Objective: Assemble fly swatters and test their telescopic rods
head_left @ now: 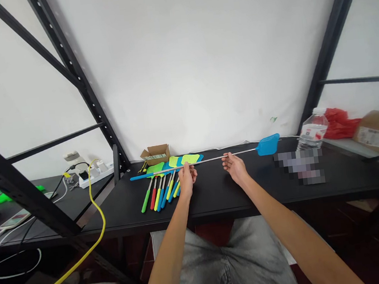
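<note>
Left hand (187,178) and right hand (235,167) both pinch the blue swatter (268,145) by its shaft, over the desk (215,191); more swatters (164,198) lie towards the left edge!

Black desk (216,196), fly swatters (164,199) side by side
An open cardboard box (156,155) sits behind them; a clear plastic bottle (312,131) stands rightward, a blurred item (300,166) just before it.
</note>
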`<state>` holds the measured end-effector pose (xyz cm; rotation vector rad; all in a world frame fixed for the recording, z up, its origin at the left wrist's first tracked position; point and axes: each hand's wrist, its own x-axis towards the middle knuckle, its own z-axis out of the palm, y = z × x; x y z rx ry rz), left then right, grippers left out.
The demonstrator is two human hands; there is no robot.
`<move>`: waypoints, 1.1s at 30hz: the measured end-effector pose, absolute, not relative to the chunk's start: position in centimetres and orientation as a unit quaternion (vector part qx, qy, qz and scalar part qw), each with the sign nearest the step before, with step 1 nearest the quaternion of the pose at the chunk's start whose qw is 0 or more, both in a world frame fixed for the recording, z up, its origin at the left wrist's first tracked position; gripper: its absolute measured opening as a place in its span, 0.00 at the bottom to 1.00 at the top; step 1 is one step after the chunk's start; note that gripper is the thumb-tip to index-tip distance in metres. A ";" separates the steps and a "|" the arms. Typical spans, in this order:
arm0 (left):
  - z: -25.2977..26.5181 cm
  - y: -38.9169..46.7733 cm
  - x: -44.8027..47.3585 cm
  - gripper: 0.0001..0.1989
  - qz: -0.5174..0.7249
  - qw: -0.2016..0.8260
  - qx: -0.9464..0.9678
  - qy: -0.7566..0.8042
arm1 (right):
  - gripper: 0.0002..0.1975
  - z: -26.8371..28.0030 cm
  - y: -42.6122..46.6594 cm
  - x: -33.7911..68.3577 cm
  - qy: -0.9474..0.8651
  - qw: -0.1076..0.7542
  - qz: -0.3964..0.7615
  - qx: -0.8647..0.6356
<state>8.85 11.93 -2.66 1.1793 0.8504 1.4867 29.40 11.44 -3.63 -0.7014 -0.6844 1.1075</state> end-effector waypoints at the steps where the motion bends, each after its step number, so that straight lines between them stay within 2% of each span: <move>1: -2.7 11.9 8.9 0.23 0.605 0.512 0.502 0.348 | 0.17 -3.7 11.5 29.3 -0.328 0.730 0.503 -0.326; 5: -2.6 11.6 9.2 0.24 0.562 0.515 0.545 0.348 | 0.19 -3.8 11.5 29.1 -0.369 0.704 0.505 -0.337; 11: -2.5 11.7 8.9 0.25 0.620 0.503 0.486 0.355 | 0.18 -3.8 11.6 29.5 -0.285 0.755 0.503 -0.310; 16: -2.4 11.5 9.1 0.26 0.560 0.511 0.545 0.357 | 0.20 -3.9 11.7 29.1 -0.355 0.718 0.495 -0.337; 23: -2.4 11.6 8.8 0.25 0.615 0.497 0.496 0.359 | 0.20 -3.9 11.6 29.2 -0.346 0.725 0.492 -0.334; 33: -2.1 11.0 9.2 0.24 0.568 0.495 0.555 0.353 | 0.21 -3.8 11.5 29.0 -0.362 0.718 0.488 -0.339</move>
